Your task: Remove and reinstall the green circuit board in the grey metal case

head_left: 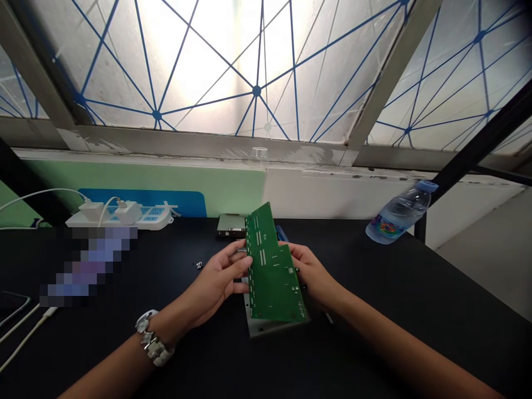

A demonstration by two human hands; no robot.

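Observation:
A green circuit board (272, 282) with a stepped right edge is held tilted above the black table. My left hand (220, 277) grips its left edge, the thumb on the near face and the fingers behind. On the opposite side, my right hand (311, 271) holds the edge near the step, its fingertips partly hidden behind the board. Beneath the board lies a grey metal plate (260, 331), mostly covered by it. Something blue (282, 234) shows behind the board's upper right; its kind is hidden. A thin metal tool tip (328, 317) pokes out below my right wrist.
A few small screws (199, 265) lie left of my left hand. Behind the board sits a flat metal-cased box (231, 226). A power strip (160, 221) with plugs and cables is at the back left, a water bottle (399, 216) at the back right. A phone (12, 306) lies far left.

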